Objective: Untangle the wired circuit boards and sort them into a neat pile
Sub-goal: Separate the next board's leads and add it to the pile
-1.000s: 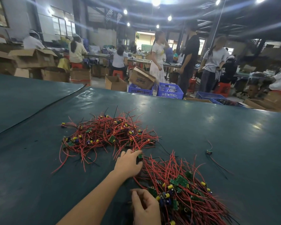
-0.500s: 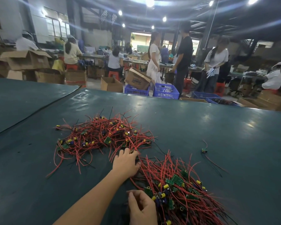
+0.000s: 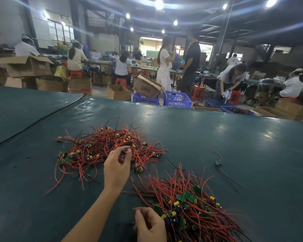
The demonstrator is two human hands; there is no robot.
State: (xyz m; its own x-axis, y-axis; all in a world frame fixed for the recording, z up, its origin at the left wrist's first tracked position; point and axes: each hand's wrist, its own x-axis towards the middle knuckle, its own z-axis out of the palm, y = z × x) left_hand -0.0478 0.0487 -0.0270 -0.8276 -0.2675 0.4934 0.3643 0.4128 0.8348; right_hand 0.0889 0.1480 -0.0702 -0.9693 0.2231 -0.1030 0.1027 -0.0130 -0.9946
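Note:
A tangled heap of red-wired circuit boards [image 3: 101, 149] lies on the dark green table [image 3: 217, 145]. My left hand [image 3: 116, 165] reaches to the heap's near right edge and pinches a red wire [image 3: 128, 152] between thumb and fingertips. Nearer and to the right lies a sorted pile [image 3: 191, 205], its green boards and yellow capacitors gathered at the near end and its red wires fanning away. My right hand [image 3: 150, 225] sits with curled fingers against that pile's near left edge. Whether it holds anything is hidden. One single wired board [image 3: 218, 163] lies apart on the right.
A seam [image 3: 42, 117] runs across the table cover at the left. Beyond the far edge stand cardboard boxes [image 3: 148, 86] and blue crates [image 3: 177, 99], and several people work at benches. Bare tabletop stretches to the right and far side of the piles.
My left hand has lifted off the sorted pile's far edge, moved forward to the tangled heap and pinched a red wire. My right hand stays by the sorted pile.

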